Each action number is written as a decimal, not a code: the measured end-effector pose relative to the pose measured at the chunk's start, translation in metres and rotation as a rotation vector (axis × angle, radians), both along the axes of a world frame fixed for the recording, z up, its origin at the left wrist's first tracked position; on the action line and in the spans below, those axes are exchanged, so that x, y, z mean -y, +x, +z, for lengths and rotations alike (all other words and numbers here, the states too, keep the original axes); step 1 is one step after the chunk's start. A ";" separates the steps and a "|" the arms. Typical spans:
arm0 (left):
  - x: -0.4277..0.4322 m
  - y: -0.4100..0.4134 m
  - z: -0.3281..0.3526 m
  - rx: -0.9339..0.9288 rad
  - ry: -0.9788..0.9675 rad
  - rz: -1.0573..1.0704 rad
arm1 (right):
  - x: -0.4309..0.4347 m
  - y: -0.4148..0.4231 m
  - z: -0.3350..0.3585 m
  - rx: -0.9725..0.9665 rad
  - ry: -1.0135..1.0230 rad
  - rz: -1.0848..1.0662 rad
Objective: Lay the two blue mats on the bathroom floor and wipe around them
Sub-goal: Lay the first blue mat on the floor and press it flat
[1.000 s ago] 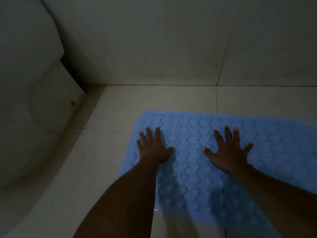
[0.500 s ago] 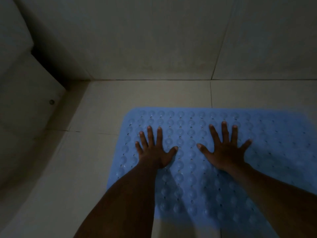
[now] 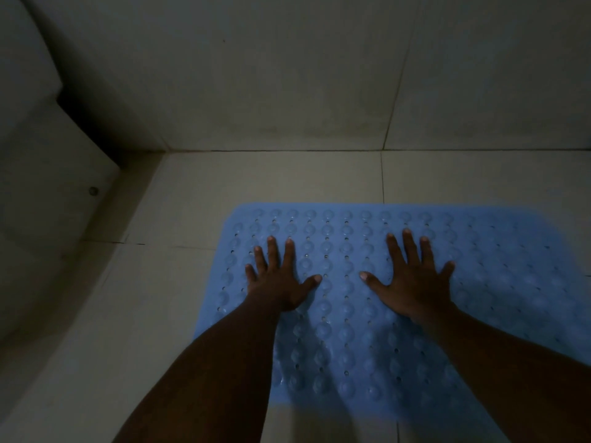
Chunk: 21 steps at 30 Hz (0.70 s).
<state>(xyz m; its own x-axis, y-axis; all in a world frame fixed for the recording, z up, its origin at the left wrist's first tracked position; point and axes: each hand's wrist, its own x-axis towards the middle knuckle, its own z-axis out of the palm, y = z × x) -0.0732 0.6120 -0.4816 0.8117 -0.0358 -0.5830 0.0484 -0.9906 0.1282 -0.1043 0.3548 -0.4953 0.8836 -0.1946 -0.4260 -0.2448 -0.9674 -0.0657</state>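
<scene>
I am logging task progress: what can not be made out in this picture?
All in the head view.
Right end of the blue mat: cut off by the frame edge.
Mat surface under the left hand, right hand and forearms: covered.
The second mat: out of view.
Cleanliness of the floor: too dim.

The rectangular light-blue rubber mat [image 3: 345, 314] bears rows of round bumps alternating with lines of small dark holes. The pale cream tiled floor [image 3: 271, 180] shows thin dark grout lines.
</scene>
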 end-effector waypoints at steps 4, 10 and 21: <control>0.002 0.000 0.002 0.005 -0.001 0.002 | 0.000 -0.003 0.001 -0.007 -0.002 0.006; 0.003 -0.002 0.003 0.010 -0.009 0.005 | -0.004 -0.007 0.000 -0.010 -0.041 0.011; 0.008 -0.003 0.007 0.001 0.026 0.004 | -0.003 0.001 0.006 0.020 -0.035 -0.017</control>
<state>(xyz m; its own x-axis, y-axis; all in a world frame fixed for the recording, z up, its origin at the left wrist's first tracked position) -0.0761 0.6042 -0.4751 0.8123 -0.0176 -0.5830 0.0518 -0.9934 0.1021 -0.1032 0.3577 -0.4898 0.8882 -0.2239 -0.4012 -0.2601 -0.9649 -0.0372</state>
